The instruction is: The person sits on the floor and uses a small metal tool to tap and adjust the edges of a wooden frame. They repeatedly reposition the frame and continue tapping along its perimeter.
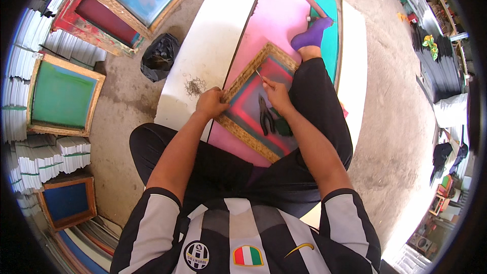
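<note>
A wooden screen frame (244, 79) with pink-and-grey stained mesh (248, 109) lies tilted in front of me, partly hidden by my right leg. My left hand (212, 103) is closed on its left side rail. Above the mesh, my right hand (275, 95) grips a thin metal tool (258, 72); its tip is near the upper left rail, and its exact kind is hard to tell. Dark-handled pliers (265, 116) rest on the mesh just below my right hand. Beside them lies a dark green object (282, 127), partly behind my forearm.
A small heap of thin wire-like bits (195, 86) sits on the white board (190, 50) at left. Beyond it stands a black plastic bag (160, 57). More framed screens, one green (63, 96) and one blue (67, 201), lean by stacked sheets (73, 153). My purple-socked foot (309, 35) rests ahead.
</note>
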`<state>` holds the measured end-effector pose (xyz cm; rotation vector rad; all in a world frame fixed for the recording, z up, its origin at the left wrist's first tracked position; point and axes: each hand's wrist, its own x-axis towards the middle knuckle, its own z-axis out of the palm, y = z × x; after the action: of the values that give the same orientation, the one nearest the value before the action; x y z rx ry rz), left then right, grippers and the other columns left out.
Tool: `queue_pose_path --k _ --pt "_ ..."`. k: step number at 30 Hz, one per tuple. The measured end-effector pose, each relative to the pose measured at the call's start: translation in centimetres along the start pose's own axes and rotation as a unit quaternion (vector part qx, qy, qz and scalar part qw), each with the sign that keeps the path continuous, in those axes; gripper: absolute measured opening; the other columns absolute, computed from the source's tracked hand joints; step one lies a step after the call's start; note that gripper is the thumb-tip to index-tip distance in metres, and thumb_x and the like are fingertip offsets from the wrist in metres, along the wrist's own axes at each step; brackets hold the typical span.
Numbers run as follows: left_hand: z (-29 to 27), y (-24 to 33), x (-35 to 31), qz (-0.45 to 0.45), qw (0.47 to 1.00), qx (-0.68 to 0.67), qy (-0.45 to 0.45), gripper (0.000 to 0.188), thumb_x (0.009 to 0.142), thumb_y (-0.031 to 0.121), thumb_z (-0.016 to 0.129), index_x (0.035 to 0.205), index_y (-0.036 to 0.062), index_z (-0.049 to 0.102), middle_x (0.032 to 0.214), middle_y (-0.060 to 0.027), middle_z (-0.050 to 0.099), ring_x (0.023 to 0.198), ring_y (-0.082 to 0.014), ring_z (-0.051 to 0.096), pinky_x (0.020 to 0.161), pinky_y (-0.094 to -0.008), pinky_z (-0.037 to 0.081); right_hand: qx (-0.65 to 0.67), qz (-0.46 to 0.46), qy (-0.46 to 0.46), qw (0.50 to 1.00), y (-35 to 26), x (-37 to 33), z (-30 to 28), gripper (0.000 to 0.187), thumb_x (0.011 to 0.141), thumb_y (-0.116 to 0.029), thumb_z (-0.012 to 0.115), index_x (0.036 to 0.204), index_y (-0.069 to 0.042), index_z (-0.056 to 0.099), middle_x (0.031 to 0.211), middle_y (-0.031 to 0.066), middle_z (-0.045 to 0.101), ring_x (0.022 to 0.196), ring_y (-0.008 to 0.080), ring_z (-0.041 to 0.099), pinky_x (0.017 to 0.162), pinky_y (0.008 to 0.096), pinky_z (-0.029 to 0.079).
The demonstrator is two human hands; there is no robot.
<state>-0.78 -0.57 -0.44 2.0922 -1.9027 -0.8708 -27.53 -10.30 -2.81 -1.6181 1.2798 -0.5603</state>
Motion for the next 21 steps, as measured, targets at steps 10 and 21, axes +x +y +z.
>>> queue_pose_path --k 10,21 --pt "0.3 -0.6 -0.3 -0.007 1.0 -0.025 0.011 0.053 0.074 0.032 0.081 0.123 0.0121 0.074 0.112 -0.0104 0.068 0.103 -0.0329 0.068 0.091 -0.0449 0.055 -0.146 -0.022 0.025 0.989 1.2 -0.4 0.8 0.04 0.103 -0.033 0.059 0.142 -0.029 0.062 0.087 0.0168 0.071 0.077 0.0362 0.068 0.073 0.0475 0.054" --pt "0.3 -0.7 -0.5 -0.014 0.999 -0.03 0.01 0.056 0.073 0.032 0.081 0.124 0.0103 0.073 0.112 -0.0102 0.068 0.103 -0.0331 0.068 0.092 -0.0435 0.055 -0.059 -0.024 0.038 0.997 -0.5 0.0 1.2 0.037 0.101 -0.027 0.062 0.137 -0.018 0.066 0.114 0.0191 0.075 0.105 0.0319 0.073 0.091 0.0431 0.054"
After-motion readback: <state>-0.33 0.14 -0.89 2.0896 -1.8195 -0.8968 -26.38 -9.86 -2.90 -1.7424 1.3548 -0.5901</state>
